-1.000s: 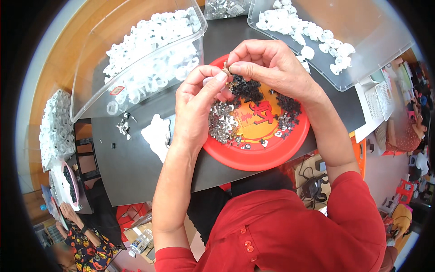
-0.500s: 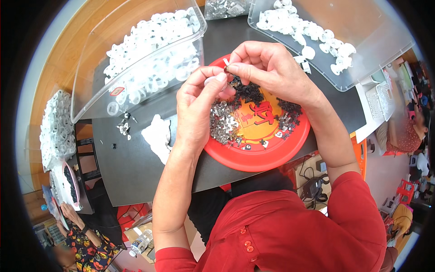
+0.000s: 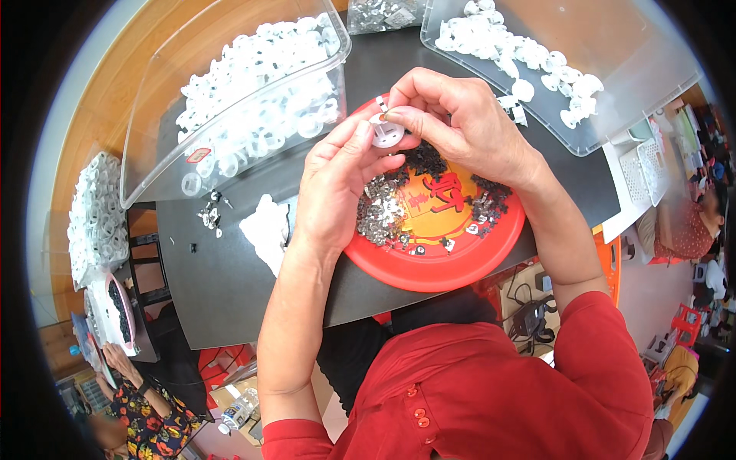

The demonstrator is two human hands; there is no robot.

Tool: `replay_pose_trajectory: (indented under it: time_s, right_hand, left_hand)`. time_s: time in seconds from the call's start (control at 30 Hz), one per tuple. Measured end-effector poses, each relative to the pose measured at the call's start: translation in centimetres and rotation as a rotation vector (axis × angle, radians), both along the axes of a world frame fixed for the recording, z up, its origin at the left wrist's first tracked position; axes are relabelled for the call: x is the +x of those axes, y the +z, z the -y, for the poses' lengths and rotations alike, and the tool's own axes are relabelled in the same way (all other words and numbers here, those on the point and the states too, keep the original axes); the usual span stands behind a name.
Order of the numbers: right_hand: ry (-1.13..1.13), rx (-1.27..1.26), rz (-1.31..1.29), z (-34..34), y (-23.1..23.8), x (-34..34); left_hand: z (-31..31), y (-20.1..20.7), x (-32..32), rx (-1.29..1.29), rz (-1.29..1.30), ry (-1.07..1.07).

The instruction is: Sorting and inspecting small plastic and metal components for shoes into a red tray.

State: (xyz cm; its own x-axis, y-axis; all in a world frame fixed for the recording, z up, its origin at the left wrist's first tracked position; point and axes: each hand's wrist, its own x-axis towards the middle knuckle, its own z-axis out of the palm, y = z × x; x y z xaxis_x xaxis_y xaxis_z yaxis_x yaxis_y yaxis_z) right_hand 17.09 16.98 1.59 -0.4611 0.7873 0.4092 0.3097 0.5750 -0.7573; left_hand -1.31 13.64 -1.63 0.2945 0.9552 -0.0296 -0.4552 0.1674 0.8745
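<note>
Over the far edge of a red round tray, my left hand grips a white round plastic part with small slots in its face. My right hand is closed in a pinch at the top of that part, beside a small upright prong with a dark band. Whether the fingertips hold a separate tiny piece cannot be made out. Below the hands lie a pile of small metal pieces, a heap of small black parts and another mixed black heap.
At the far left stands a clear bin full of white parts. Another clear bin with similar parts is at the far right. A crumpled white cloth and loose bits lie left of the tray. A co-worker's hand shows at lower left.
The white round part has turned so its slotted face now shows. My left fingers have opened out around it. The right hand keeps its pinch close by.
</note>
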Motion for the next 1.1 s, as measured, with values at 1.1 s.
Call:
replay_pose_trajectory:
  time_s: [1.1]
  right_hand:
    - [0.021, 0.634, 0.295, -0.7, -0.9, 0.4]
  left_hand:
    - [-0.2, 0.0, 0.1, -0.052, -0.042, 0.070]
